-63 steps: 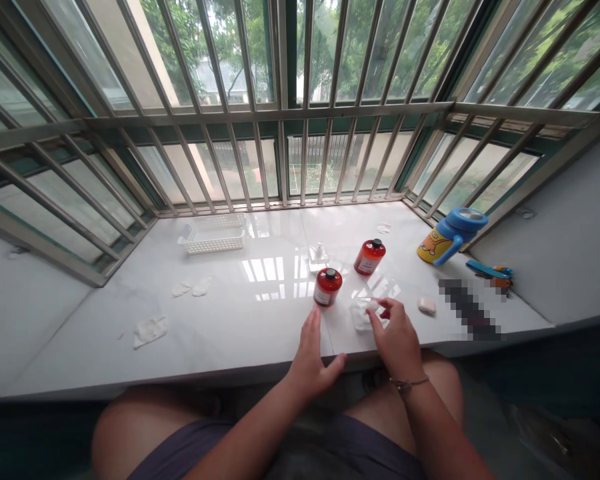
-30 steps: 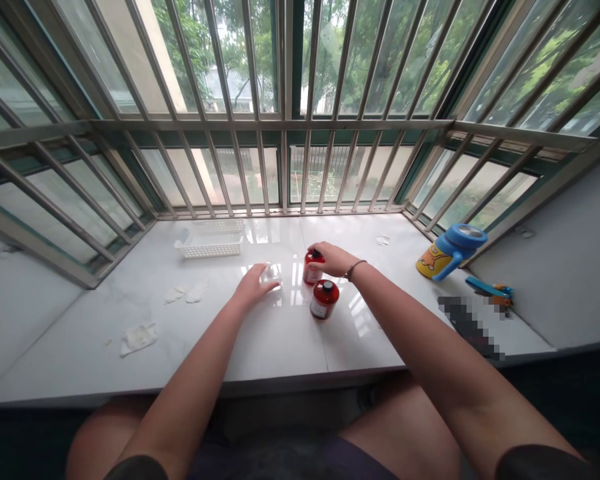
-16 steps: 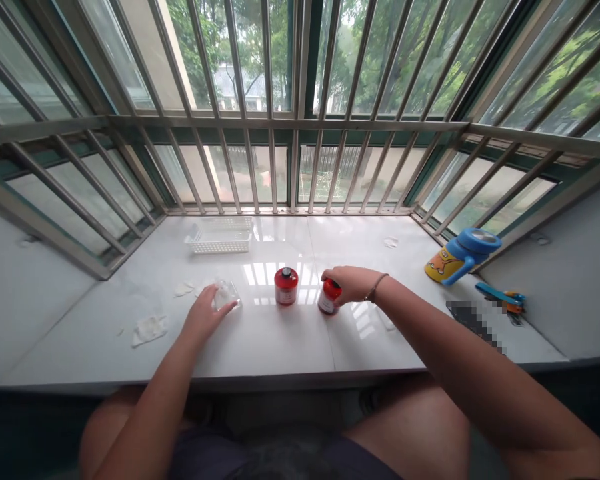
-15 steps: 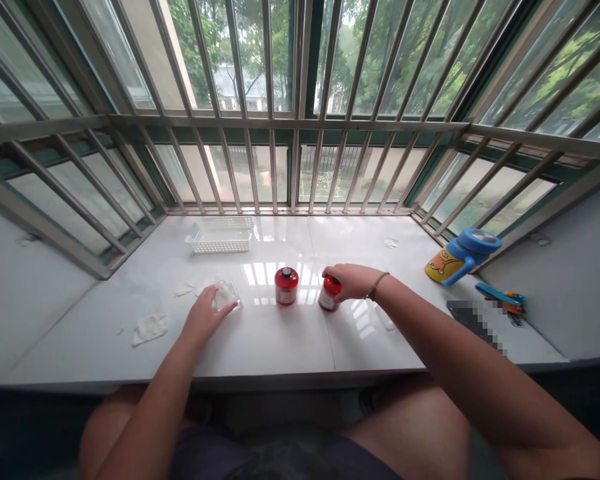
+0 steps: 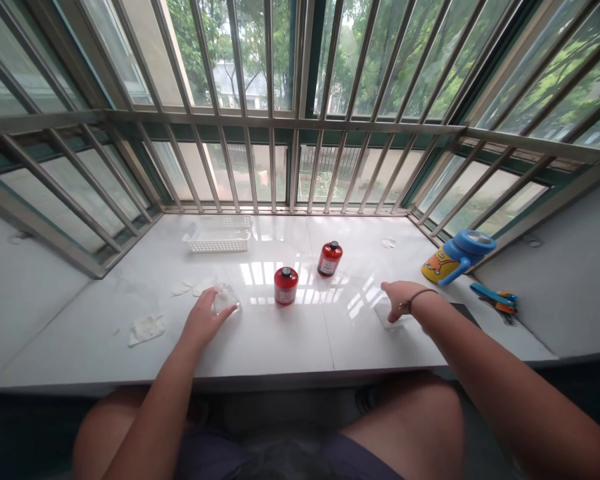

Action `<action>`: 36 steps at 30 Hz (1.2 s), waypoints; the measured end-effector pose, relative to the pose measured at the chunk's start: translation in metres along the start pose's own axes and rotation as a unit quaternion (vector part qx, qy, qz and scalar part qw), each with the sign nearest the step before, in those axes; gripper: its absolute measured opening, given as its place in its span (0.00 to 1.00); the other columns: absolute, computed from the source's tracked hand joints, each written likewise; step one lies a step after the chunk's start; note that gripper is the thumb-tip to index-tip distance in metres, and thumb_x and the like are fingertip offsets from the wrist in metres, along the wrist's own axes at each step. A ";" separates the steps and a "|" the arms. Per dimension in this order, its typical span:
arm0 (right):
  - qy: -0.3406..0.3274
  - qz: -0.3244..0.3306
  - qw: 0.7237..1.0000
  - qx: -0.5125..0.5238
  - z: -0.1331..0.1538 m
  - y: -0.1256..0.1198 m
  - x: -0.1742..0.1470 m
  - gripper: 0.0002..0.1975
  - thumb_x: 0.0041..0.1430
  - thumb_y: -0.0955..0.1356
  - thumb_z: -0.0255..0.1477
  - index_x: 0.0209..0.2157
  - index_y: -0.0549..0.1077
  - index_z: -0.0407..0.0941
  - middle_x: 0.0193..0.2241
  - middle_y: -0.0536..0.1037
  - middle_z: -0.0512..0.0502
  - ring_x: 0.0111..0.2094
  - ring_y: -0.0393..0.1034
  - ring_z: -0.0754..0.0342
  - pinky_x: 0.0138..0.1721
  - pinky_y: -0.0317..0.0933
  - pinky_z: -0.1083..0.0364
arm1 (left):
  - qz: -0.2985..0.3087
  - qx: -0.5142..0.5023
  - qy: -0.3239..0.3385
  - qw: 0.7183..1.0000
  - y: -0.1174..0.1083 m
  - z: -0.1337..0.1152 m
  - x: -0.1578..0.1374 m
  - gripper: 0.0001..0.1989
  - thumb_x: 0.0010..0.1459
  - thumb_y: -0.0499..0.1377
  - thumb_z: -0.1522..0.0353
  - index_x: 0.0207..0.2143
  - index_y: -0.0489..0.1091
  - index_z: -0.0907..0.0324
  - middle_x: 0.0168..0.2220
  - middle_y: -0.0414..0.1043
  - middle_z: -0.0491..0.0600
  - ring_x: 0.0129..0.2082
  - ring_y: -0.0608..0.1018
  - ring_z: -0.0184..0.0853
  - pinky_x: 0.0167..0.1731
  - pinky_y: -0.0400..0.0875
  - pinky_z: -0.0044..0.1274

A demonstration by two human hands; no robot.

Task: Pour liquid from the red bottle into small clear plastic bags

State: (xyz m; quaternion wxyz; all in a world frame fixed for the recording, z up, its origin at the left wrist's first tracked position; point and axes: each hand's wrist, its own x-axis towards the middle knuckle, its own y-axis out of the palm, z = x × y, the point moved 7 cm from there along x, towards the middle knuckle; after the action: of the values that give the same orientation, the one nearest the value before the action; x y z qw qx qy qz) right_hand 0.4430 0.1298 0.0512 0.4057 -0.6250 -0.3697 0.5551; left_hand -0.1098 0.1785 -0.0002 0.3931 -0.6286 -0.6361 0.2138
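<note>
My left hand (image 5: 206,319) rests on the white counter with thumb and fingers around the edges of a small clear plastic case (image 5: 227,298), squarish and see-through. To the right, my right hand (image 5: 403,301) is over a clear flat square piece (image 5: 386,316), thumb and forefinger apart; whether it touches the piece I cannot tell. Between my hands stands a red bottle (image 5: 285,287) with a black cap and a pale label. A second red bottle (image 5: 329,259) of the same kind stands farther back, slightly right. Neither hand touches the bottles.
A white plastic basket (image 5: 219,245) sits at the back left. Crumpled tissue (image 5: 147,329) lies at the left. On the right are a blue and yellow cup (image 5: 455,259), a blue and orange tool (image 5: 495,298) and a dark flat object (image 5: 465,313). Metal bars (image 5: 280,123) line the window.
My right hand has let go of one red bottle, which now stands farther back, and has moved right to the clear flat piece. My left hand has stayed on the clear case.
</note>
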 end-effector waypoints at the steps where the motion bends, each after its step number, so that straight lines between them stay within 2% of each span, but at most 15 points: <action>1: 0.002 0.003 1.000 -0.001 -0.004 0.004 0.001 0.47 0.30 0.87 0.30 0.57 0.78 0.44 0.46 0.84 0.34 0.45 0.82 0.35 0.43 0.71 0.47 | 0.003 -0.005 -0.002 1.000 0.000 -0.001 -0.001 0.28 0.60 0.65 0.47 0.54 0.72 0.56 0.61 0.74 0.59 0.62 0.77 0.56 0.65 0.71 0.45; 4: 0.016 -0.023 1.000 -0.005 -0.009 0.003 0.005 0.41 0.42 0.83 0.27 0.60 0.75 0.43 0.52 0.81 0.31 0.47 0.82 0.37 0.46 0.71 0.48 | 0.019 -0.021 0.003 1.000 0.002 -0.006 -0.006 0.29 0.61 0.65 0.47 0.57 0.72 0.55 0.62 0.74 0.58 0.64 0.76 0.55 0.66 0.70 0.45; 8: 0.022 -0.122 0.992 0.002 0.008 -0.014 0.006 0.32 0.61 0.76 0.31 0.65 0.70 0.41 0.62 0.72 0.23 0.55 0.77 0.32 0.54 0.70 0.40 | 0.040 -0.046 0.019 0.998 0.006 -0.015 -0.018 0.32 0.63 0.64 0.49 0.63 0.69 0.53 0.65 0.72 0.56 0.67 0.74 0.52 0.69 0.67 0.44; 10: -0.015 -0.179 0.983 0.025 0.038 -0.021 0.003 0.25 0.69 0.71 0.35 0.64 0.70 0.43 0.63 0.71 0.26 0.61 0.72 0.33 0.59 0.68 0.39 | 0.058 -0.064 0.028 0.996 0.010 -0.019 -0.025 0.33 0.64 0.64 0.50 0.67 0.67 0.52 0.68 0.70 0.56 0.70 0.72 0.50 0.71 0.65 0.43; 11: -0.048 -0.207 0.976 0.044 0.059 -0.023 0.001 0.23 0.72 0.68 0.37 0.64 0.70 0.45 0.64 0.72 0.30 0.63 0.70 0.36 0.61 0.67 0.41 | 0.066 -0.076 0.032 0.994 0.013 -0.022 -0.028 0.33 0.66 0.63 0.50 0.68 0.66 0.52 0.70 0.67 0.56 0.71 0.70 0.50 0.73 0.62 0.43; 12: -0.118 -0.256 0.953 0.109 0.085 -0.029 -0.004 0.21 0.73 0.68 0.38 0.62 0.72 0.45 0.61 0.75 0.32 0.61 0.72 0.38 0.62 0.67 0.42 | 0.071 -0.092 0.034 0.993 0.016 -0.024 -0.030 0.32 0.68 0.61 0.50 0.68 0.66 0.52 0.72 0.65 0.56 0.73 0.68 0.49 0.74 0.60 0.43; 14: -0.231 -0.286 0.901 0.229 0.138 -0.031 -0.010 0.22 0.72 0.69 0.42 0.61 0.72 0.47 0.59 0.77 0.35 0.61 0.73 0.40 0.64 0.67 0.41 | 0.066 -0.129 0.030 0.989 0.023 -0.030 -0.034 0.29 0.72 0.55 0.49 0.68 0.67 0.52 0.75 0.61 0.56 0.76 0.64 0.48 0.75 0.58 0.43; 18: -0.267 -0.271 0.844 0.379 0.217 -0.028 0.002 0.30 0.69 0.71 0.44 0.66 0.68 0.46 0.65 0.73 0.34 0.67 0.68 0.39 0.69 0.62 0.39 | 0.039 -0.200 0.010 0.979 0.038 -0.043 -0.038 0.29 0.74 0.52 0.47 0.66 0.69 0.53 0.75 0.62 0.57 0.75 0.66 0.48 0.74 0.59 0.43; 20: -0.265 -0.243 0.815 0.454 0.242 -0.024 0.012 0.27 0.68 0.72 0.43 0.64 0.70 0.48 0.64 0.75 0.37 0.65 0.71 0.42 0.67 0.64 0.42 | 0.027 -0.222 0.000 0.975 0.044 -0.050 -0.039 0.30 0.73 0.53 0.48 0.68 0.67 0.52 0.72 0.67 0.57 0.73 0.69 0.48 0.73 0.61 0.42; 22: -0.265 -0.241 0.800 0.482 0.257 -0.022 0.016 0.23 0.68 0.71 0.43 0.60 0.72 0.48 0.59 0.78 0.40 0.60 0.74 0.44 0.63 0.67 0.44 | 0.014 -0.236 -0.014 0.971 0.046 -0.055 -0.041 0.30 0.72 0.55 0.48 0.70 0.66 0.52 0.68 0.72 0.57 0.71 0.72 0.48 0.72 0.63 0.41; 25: -0.262 -0.257 0.785 0.499 0.263 -0.013 0.007 0.20 0.69 0.70 0.43 0.56 0.72 0.48 0.54 0.79 0.41 0.55 0.75 0.45 0.60 0.69 0.45 | -0.005 -0.248 -0.042 0.968 0.047 -0.057 -0.043 0.29 0.70 0.60 0.50 0.68 0.68 0.51 0.67 0.74 0.57 0.70 0.73 0.49 0.71 0.64 0.42; 28: -0.256 -0.285 0.767 0.515 0.248 0.003 -0.017 0.18 0.69 0.71 0.42 0.55 0.73 0.48 0.52 0.78 0.41 0.53 0.75 0.44 0.59 0.69 0.44 | -0.034 -0.268 -0.058 0.961 0.048 -0.054 -0.042 0.23 0.66 0.65 0.50 0.56 0.73 0.52 0.68 0.73 0.56 0.69 0.73 0.50 0.70 0.64 0.44; 30: -0.242 -0.314 0.758 0.518 0.230 0.017 -0.036 0.17 0.69 0.71 0.42 0.54 0.73 0.49 0.51 0.77 0.41 0.54 0.74 0.44 0.59 0.68 0.43 | -0.046 -0.309 -0.060 0.948 0.050 -0.052 -0.041 0.21 0.62 0.69 0.51 0.49 0.72 0.53 0.68 0.73 0.57 0.69 0.74 0.50 0.70 0.65 0.45; 33: -0.208 -0.350 0.756 0.513 0.197 0.041 -0.062 0.17 0.70 0.71 0.41 0.55 0.73 0.50 0.52 0.76 0.41 0.54 0.73 0.43 0.59 0.68 0.42 | -0.034 -0.364 -0.063 0.929 0.055 -0.051 -0.039 0.27 0.58 0.73 0.53 0.52 0.70 0.52 0.67 0.74 0.59 0.70 0.73 0.49 0.69 0.66 0.44; 36: -0.163 -0.386 0.761 0.495 0.167 0.058 -0.084 0.16 0.70 0.71 0.42 0.54 0.73 0.50 0.52 0.76 0.41 0.54 0.73 0.42 0.58 0.68 0.40 | -0.003 -0.361 -0.070 0.930 0.059 -0.051 -0.037 0.28 0.57 0.74 0.52 0.53 0.71 0.53 0.68 0.73 0.59 0.70 0.73 0.51 0.69 0.66 0.43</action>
State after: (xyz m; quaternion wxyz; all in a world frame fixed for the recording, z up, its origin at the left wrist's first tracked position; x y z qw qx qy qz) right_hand 0.2681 0.0463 0.0219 0.7722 -0.0423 -0.3138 0.5509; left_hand -0.0369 0.1380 -0.0235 0.0945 -0.7096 -0.6982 0.0116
